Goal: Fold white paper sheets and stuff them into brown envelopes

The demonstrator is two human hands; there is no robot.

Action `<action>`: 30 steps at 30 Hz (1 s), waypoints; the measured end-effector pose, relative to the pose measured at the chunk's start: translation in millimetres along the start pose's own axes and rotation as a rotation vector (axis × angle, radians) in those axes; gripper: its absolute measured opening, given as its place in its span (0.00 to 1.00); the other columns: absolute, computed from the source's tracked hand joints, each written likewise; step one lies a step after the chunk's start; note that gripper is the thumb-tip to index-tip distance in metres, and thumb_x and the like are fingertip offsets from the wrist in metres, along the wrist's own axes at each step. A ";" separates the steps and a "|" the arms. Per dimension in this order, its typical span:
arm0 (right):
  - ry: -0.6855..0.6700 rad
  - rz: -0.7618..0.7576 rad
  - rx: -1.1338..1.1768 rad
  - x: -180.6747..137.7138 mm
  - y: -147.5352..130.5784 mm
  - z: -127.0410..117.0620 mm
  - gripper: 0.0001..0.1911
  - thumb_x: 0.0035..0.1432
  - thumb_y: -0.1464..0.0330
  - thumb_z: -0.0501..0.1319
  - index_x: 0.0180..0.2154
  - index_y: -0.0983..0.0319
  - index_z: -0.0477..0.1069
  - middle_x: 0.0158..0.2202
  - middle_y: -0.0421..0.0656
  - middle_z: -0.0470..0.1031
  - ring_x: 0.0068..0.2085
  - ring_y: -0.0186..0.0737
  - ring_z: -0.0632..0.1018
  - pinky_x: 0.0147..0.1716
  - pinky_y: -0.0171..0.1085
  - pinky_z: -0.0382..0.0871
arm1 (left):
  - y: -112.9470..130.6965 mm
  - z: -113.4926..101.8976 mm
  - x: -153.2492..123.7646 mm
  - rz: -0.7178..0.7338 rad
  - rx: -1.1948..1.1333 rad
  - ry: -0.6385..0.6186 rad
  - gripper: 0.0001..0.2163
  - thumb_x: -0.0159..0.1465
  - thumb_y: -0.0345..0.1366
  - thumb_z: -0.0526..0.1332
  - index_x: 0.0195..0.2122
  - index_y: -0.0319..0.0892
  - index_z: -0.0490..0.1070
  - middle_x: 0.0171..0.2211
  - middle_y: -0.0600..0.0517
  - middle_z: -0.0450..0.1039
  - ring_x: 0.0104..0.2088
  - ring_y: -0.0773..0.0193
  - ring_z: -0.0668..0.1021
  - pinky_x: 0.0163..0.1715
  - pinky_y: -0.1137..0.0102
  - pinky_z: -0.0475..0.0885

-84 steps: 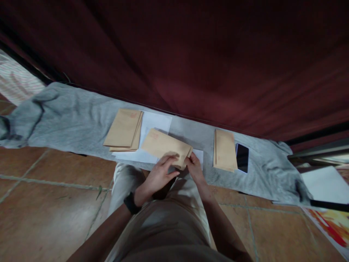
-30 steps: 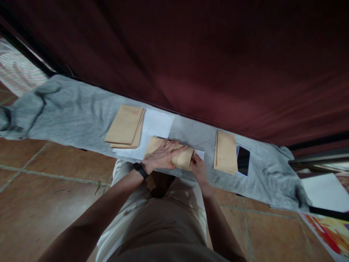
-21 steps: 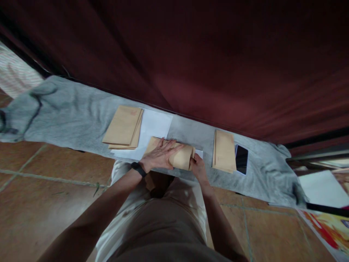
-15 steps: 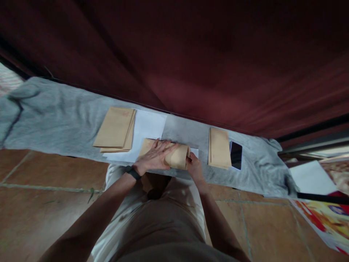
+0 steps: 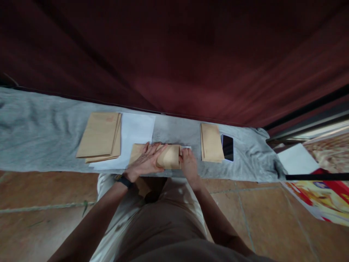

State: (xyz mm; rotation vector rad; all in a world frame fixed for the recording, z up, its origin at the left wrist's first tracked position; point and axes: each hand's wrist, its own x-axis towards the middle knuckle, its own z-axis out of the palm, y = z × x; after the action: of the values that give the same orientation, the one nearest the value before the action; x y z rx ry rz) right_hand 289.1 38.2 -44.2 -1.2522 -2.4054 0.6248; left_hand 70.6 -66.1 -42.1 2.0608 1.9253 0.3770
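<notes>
A brown paper envelope (image 5: 170, 157) lies at the near edge of the cloth-covered surface, its right end bulging open. My left hand (image 5: 145, 159), a dark watch at its wrist, rests flat across the envelope's left part with fingers spread. At the open end is my right hand (image 5: 189, 163), its fingers closed at the mouth. A strip of white paper (image 5: 187, 147) shows there, beside my right fingers; how far it reaches inside is hidden. White sheets (image 5: 137, 127) lie to the left, partly under a stack of brown envelopes (image 5: 99, 133).
Right of my hands lie a smaller pile of brown envelopes (image 5: 212, 142) and a phone (image 5: 227, 147). Grey cloth (image 5: 174, 127) covers the narrow surface. A dark red curtain-like fabric (image 5: 174, 65) rises behind it. A colourful printed box (image 5: 321, 196) sits at lower right.
The camera view has shifted, so the stacks appear further left. My right hand remains at the envelope's mouth, with less white paper showing beside it. My left hand stays flat on the envelope.
</notes>
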 end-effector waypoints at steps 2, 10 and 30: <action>-0.065 -0.018 0.020 1.2 -1.0 -2.5 0.10 0.64 0.74 0.57 0.42 0.58 0.75 0.44 0.48 0.78 0.46 0.46 0.77 0.50 0.41 0.70 | -0.5 0.2 0.3 0.002 0.006 0.000 0.57 0.52 0.56 0.71 0.75 0.44 0.40 0.70 0.36 0.54 0.71 0.41 0.55 0.70 0.43 0.39; -0.231 0.137 0.318 15.4 2.8 -17.8 0.14 0.64 0.73 0.57 0.44 0.56 0.80 0.42 0.43 0.83 0.42 0.41 0.81 0.44 0.36 0.72 | -2.4 3.6 -0.9 0.020 0.042 0.045 0.56 0.54 0.58 0.69 0.75 0.45 0.38 0.70 0.36 0.54 0.71 0.41 0.56 0.70 0.42 0.40; -0.662 0.485 1.425 20.7 -14.7 -8.8 0.17 0.49 0.60 0.71 0.41 0.58 0.76 0.41 0.43 0.83 0.46 0.45 0.82 0.52 0.42 0.74 | 24.1 -12.0 -2.9 0.070 0.191 0.164 0.48 0.56 0.50 0.71 0.73 0.43 0.51 0.71 0.32 0.54 0.71 0.38 0.57 0.69 0.39 0.44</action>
State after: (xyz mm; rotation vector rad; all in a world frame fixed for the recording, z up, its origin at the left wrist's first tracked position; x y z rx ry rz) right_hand 272.3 49.8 -26.7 -0.9046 -1.1670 2.5352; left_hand 88.0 -70.0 -21.7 2.2876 2.0582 0.4036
